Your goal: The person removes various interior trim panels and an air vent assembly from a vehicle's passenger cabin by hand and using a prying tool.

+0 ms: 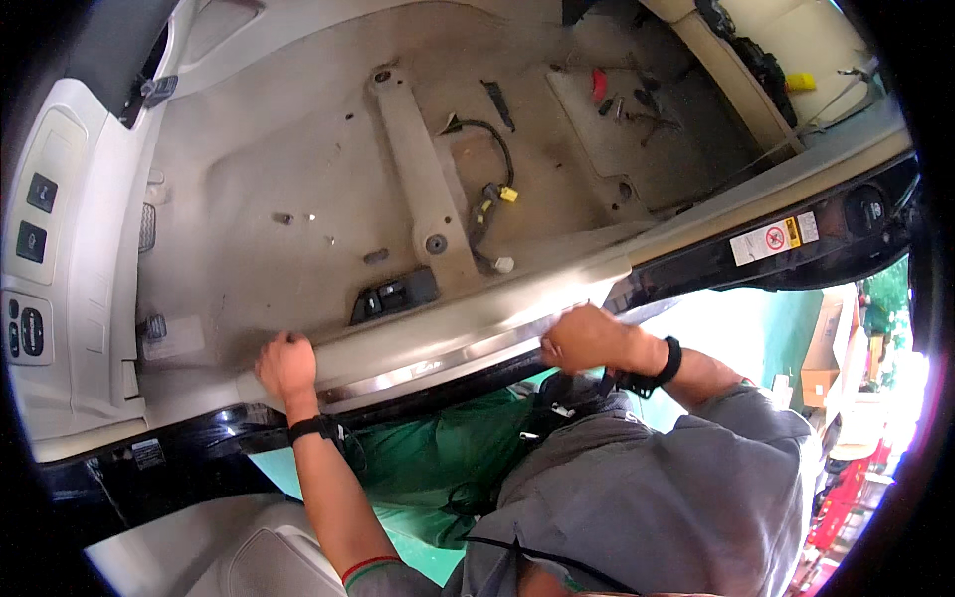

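Note:
A long beige door sill trim (453, 326) with a shiny metal scuff plate (428, 370) runs along the car's door opening. My left hand (286, 370) is closed over its left end, the fingertips hidden on the cabin side. Toward the right end, my right hand (591, 338) is closed in a fist at the trim's outer edge, its fingers mostly hidden under the hand. Just inside the trim, a black lever panel (395, 296) is set in the beige carpet (269, 169). Both wrists wear black bands.
A raised cross rail (413, 159) crosses the floor, beside a wiring harness with yellow connectors (507, 194). Small loose parts (285, 218) lie on the carpet. Tools and a red piece (599, 86) sit farther back. A door panel (259, 547) stands behind my left arm.

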{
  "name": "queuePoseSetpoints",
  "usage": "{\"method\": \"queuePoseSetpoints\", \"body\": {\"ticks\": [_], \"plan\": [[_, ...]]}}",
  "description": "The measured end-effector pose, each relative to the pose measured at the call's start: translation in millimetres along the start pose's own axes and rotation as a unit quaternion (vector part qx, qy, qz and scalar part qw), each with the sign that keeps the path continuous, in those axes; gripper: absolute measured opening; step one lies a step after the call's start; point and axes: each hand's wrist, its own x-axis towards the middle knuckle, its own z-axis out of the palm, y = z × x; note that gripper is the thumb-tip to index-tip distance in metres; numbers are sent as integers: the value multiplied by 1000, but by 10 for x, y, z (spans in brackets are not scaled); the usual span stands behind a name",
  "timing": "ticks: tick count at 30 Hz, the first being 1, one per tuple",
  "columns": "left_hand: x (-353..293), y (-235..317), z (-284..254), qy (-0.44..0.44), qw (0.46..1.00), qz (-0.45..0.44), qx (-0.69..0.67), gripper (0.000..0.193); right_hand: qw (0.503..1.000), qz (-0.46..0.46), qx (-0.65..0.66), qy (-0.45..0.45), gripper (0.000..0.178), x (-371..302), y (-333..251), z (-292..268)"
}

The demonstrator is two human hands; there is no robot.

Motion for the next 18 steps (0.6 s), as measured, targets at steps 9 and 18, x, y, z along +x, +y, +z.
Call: {"method": "queuePoseSetpoints", "body": {"ticks": [9,18], "plan": [[38,135,13,22,1000,16,0,29,908,192,261,265,54,2152,1847,-19],[15,-1,-4,-4,1000,-7,1,27,679,328,607,251,40,2564,1115,-250]]}}
